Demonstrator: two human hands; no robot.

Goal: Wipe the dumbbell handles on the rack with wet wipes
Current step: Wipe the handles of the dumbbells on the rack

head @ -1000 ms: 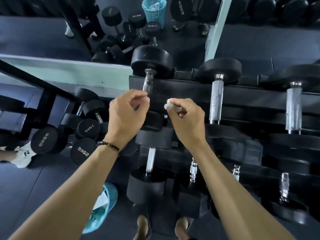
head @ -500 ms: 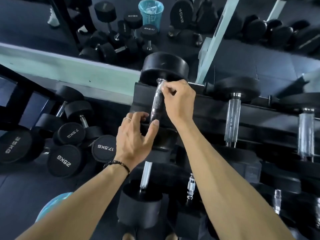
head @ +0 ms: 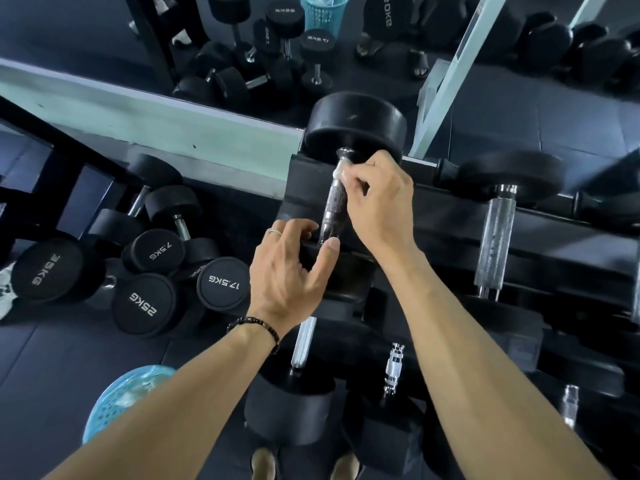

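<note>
Right hand (head: 377, 202) pinches a small white wipe (head: 341, 173) against the top of the knurled handle (head: 334, 206) on the rack's upper tier (head: 450, 220). Left hand (head: 287, 268), fingers loose, steadies the lower weight. Advice: wrap the wipe round, drag down, twisting.

Dim gym scene w/ cool bluish cast; black rubber weights lose detail in shadow. Glare on the chrome handle (head: 494, 233) at right, nearly blown out, and soft highlights on both forearms. Strong wide-angle bending at edges, centre fairly sharp, slight softness and smearing toward the corners.
</note>
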